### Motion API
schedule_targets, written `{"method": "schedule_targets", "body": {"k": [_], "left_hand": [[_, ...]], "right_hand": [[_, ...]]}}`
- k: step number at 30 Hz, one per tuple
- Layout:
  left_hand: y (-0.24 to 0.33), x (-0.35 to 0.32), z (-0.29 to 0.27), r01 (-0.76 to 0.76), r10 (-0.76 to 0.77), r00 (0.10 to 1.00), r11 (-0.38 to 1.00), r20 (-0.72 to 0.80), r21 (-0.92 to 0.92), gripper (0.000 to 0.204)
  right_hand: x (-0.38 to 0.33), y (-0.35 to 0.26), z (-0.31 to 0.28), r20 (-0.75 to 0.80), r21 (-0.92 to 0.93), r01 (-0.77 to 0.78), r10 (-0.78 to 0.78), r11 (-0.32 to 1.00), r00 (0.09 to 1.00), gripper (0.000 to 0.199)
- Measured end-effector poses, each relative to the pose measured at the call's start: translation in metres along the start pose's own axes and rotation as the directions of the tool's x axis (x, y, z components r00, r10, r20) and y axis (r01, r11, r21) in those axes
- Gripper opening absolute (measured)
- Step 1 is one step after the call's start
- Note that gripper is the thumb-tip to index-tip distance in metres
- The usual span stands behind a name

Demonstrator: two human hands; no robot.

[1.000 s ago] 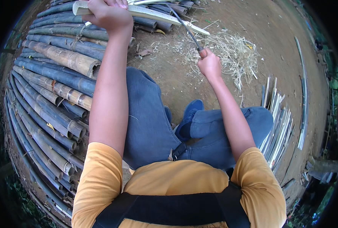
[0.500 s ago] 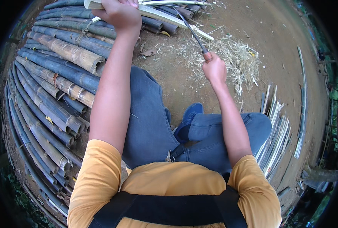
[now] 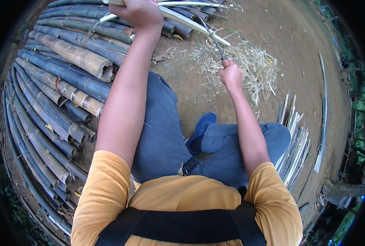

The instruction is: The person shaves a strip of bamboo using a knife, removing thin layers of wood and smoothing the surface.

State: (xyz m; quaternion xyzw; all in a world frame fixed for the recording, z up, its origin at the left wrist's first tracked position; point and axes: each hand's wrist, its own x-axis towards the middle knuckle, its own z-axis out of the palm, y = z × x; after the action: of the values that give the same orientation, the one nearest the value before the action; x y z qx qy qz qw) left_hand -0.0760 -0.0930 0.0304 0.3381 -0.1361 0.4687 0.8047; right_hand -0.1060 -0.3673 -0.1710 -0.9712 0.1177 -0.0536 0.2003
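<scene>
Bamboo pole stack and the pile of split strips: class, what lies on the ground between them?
In the head view, the person's jeans-clad legs and blue shoe lie between the bamboo pole stack and split strips.

A stack of bamboo poles (image 3: 55, 90) lies on the left, ends facing the bare dirt ground (image 3: 297, 53). A scatter of pale shavings (image 3: 252, 69) sits on the dirt ahead. A bundle of split strips (image 3: 295, 143) lies at right, with one long curved strip (image 3: 324, 110) beyond it.

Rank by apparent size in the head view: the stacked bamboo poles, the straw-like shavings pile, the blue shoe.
1. stacked bamboo poles, filling the left side
2. shavings pile, on the dirt
3. blue shoe, partly hidden by the leg, so its full size is unsure
</scene>
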Motion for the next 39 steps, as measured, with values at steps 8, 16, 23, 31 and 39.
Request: {"method": "schedule_targets", "body": {"k": [8,16,23,31,39], "left_hand": [[0.028,0.017,-0.005,0.326,-0.410,0.911,0.764,-0.030,-0.557,0.012],[0.022,0.035,-0.030,-0.028,0.029,0.999,1.000,-0.046,0.013,0.011],[0.019,0.029,-0.031,-0.020,0.024,0.993,0.999,-0.112,0.042,0.012],[0.018,0.030,-0.027,-0.043,0.051,0.993,0.997,-0.110,0.068,0.012],[0.025,0.029,-0.011,-0.011,0.016,0.993,0.999,-0.113,0.043,0.010]], "right_hand": [[-0.003,0.008,0.007,0.077,0.000,0.033,-0.033,0.999,0.996,0.021],[-0.023,-0.012,-0.005,0.081,0.003,0.106,-0.106,0.994,0.991,0.020],[-0.044,-0.047,-0.026,0.098,0.011,0.126,-0.127,0.992,0.987,0.020],[-0.035,-0.052,-0.023,0.089,-0.009,0.036,-0.035,0.999,0.995,0.021],[-0.030,-0.034,-0.013,0.056,0.024,0.076,-0.078,0.997,0.995,0.014]]}}
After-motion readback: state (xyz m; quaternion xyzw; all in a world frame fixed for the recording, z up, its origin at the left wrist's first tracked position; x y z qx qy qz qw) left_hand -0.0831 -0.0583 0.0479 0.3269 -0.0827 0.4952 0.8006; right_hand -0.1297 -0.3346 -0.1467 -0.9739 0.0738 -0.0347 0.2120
